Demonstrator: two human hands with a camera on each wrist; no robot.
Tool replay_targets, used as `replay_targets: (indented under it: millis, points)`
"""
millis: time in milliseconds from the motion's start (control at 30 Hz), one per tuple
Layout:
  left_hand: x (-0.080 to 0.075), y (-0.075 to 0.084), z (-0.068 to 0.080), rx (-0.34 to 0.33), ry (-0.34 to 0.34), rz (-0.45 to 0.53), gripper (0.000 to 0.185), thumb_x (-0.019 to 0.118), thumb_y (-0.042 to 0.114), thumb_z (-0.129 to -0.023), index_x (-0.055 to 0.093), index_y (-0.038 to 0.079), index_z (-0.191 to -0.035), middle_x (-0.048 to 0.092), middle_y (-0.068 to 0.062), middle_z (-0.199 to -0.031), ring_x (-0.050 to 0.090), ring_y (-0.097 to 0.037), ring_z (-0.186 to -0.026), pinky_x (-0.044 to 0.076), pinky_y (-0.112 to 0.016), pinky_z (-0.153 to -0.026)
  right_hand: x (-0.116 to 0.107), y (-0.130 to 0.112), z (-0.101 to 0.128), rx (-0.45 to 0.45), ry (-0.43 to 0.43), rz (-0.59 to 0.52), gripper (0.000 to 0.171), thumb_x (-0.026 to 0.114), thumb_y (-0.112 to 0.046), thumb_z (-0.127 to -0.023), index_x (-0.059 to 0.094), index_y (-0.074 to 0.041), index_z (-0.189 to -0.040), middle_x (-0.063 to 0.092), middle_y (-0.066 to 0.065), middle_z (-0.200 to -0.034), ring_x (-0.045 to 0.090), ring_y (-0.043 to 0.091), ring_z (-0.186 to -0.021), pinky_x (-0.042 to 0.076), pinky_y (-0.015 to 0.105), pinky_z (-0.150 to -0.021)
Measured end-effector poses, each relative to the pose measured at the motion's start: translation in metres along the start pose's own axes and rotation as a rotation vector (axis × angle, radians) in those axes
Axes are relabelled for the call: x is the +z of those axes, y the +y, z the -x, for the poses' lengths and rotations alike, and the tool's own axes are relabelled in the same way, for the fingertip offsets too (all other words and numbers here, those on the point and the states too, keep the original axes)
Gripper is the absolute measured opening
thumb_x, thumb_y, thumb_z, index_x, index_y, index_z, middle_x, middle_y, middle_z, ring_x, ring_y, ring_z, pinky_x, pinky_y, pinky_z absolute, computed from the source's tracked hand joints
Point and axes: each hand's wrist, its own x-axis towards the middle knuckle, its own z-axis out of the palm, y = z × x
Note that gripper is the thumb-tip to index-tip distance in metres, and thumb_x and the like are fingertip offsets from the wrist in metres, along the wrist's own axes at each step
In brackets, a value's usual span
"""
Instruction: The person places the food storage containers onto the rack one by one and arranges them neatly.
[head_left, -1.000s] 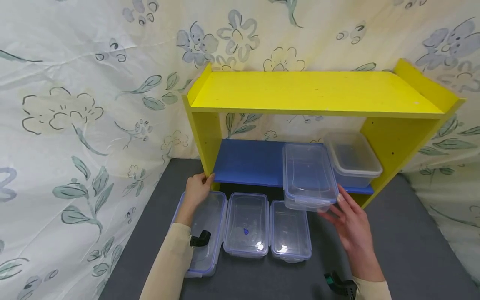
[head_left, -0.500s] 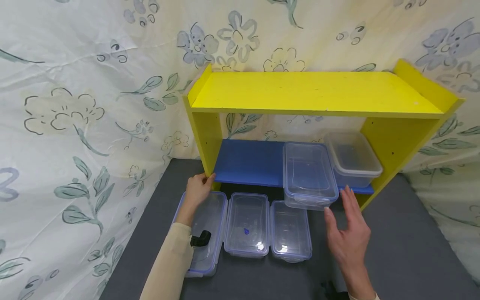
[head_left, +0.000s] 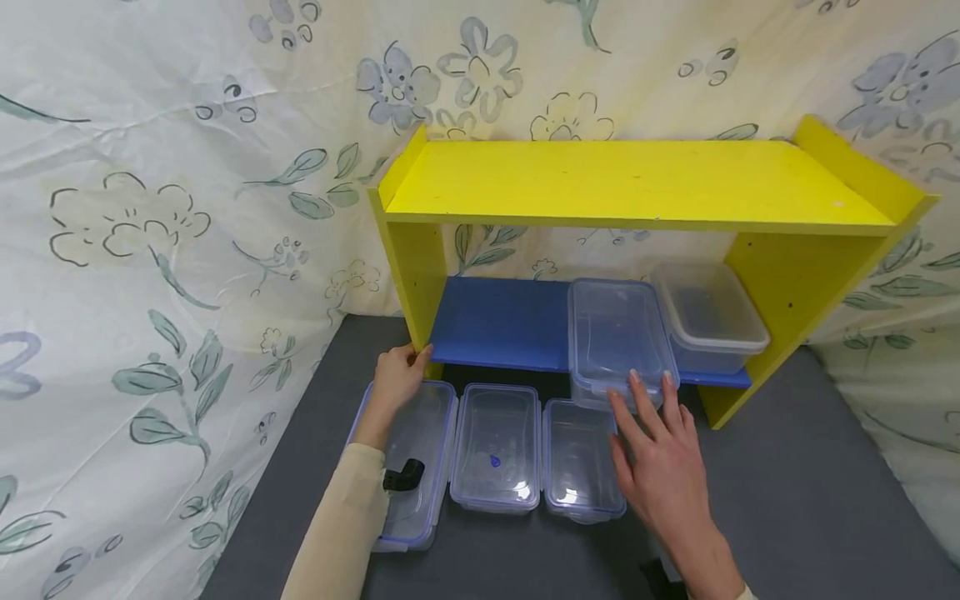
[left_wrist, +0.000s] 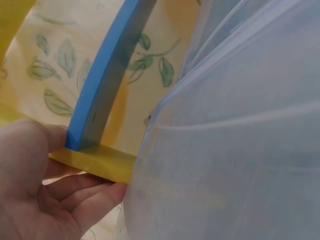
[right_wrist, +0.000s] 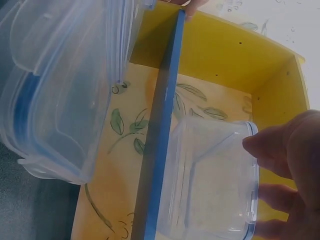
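A clear lidded container (head_left: 615, 333) lies on the blue lower board (head_left: 495, 325) of a yellow shelf (head_left: 630, 179), its front end overhanging the board. My right hand (head_left: 647, 392) is flat, and its straight fingertips touch that front end; the right wrist view shows the fingers (right_wrist: 287, 170) at the container's rim (right_wrist: 210, 180). My left hand (head_left: 408, 357) grips the foot of the shelf's left side panel (head_left: 412, 267), thumb and fingers pinching the yellow edge (left_wrist: 95, 162). Three clear containers (head_left: 495, 446) lie in a row on the grey floor before the shelf.
A second, whitish container (head_left: 708, 312) sits at the right end of the blue board, against the right side panel (head_left: 787, 292). Flowered cloth (head_left: 187, 208) hangs behind and on both sides. Grey floor (head_left: 810, 492) stretches to the right of my right hand.
My right hand left the container's right front corner, drew back, then moved left to its front end with straight fingers. The container sits slightly further in. My left hand kept its grip.
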Motion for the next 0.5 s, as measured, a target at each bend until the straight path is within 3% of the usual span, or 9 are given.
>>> replay_targets:
  millis: [100, 200, 333, 500]
  points:
    - [0.000, 0.000, 0.000, -0.001, 0.000, 0.000, 0.038, 0.057, 0.033, -0.098, 0.059, 0.009, -0.068, 0.047, -0.002, -0.054, 0.042, -0.016, -0.046, 0.031, -0.028, -0.045, 0.003, 0.002, -0.002, -0.009, -0.005, -0.007, 0.055, 0.028, -0.044, -0.105, 0.059, -0.009, -0.133, 0.048, 0.018, -0.145, 0.030, 0.048, -0.141, 0.038, 0.067, -0.092]
    - [0.001, 0.000, -0.001, -0.002, 0.007, -0.007, 0.038, 0.057, 0.032, -0.097, 0.058, 0.009, -0.067, 0.046, -0.001, -0.053, 0.042, -0.016, -0.047, 0.031, -0.028, -0.046, 0.007, 0.005, -0.005, -0.013, -0.024, -0.013, 0.045, 0.048, -0.032, -0.099, 0.056, -0.009, -0.136, 0.045, 0.019, -0.148, 0.028, 0.048, -0.142, 0.039, 0.064, -0.092]
    - [0.001, -0.001, -0.001, 0.001, 0.009, 0.001, 0.037, 0.058, 0.032, -0.097, 0.060, 0.008, -0.068, 0.047, 0.000, -0.054, 0.042, -0.016, -0.047, 0.032, -0.028, -0.046, 0.011, 0.007, -0.010, 0.000, -0.050, -0.006, 0.063, 0.071, -0.016, -0.078, 0.054, -0.009, -0.138, 0.043, 0.019, -0.149, 0.026, 0.049, -0.143, 0.040, 0.063, -0.092]
    - [0.002, -0.001, -0.002, 0.006, 0.008, 0.010, 0.037, 0.058, 0.031, -0.097, 0.061, 0.008, -0.069, 0.047, -0.001, -0.053, 0.042, -0.016, -0.047, 0.032, -0.028, -0.045, 0.018, 0.014, -0.016, 0.008, -0.046, -0.011, 0.068, 0.078, -0.013, -0.073, 0.055, -0.008, -0.137, 0.044, 0.020, -0.148, 0.027, 0.049, -0.142, 0.042, 0.062, -0.089]
